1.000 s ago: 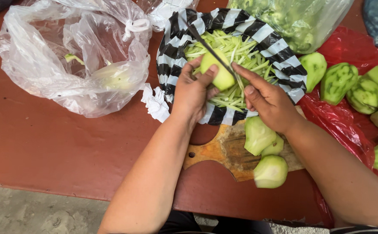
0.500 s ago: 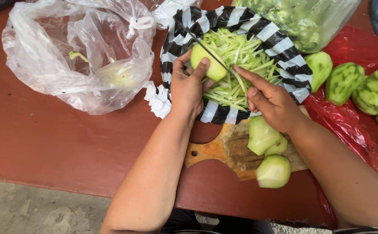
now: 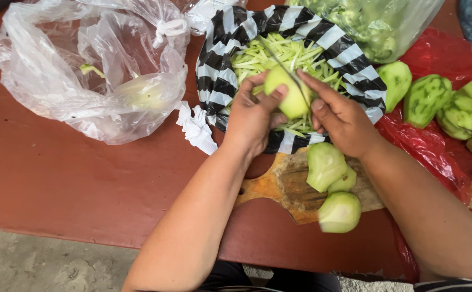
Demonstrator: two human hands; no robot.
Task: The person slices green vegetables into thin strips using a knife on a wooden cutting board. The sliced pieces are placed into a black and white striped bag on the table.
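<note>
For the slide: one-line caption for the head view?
Left hand holds a peeled green fruit while the right hand draws a blade over it above shreds.

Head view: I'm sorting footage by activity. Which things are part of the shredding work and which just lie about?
In use: left hand, peeled green fruit, right hand, thin blade, striped bag of shreds, cutting board.
Lying about: clear plastic bag, unpeeled fruits.

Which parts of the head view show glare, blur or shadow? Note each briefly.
Head view: soft, even daylight; white glare on the clear plastic bag; slight motion blur on the thin blade over the pale green fruit piece between left hand and right hand; faint shadows under the forearms on the red table.
</note>
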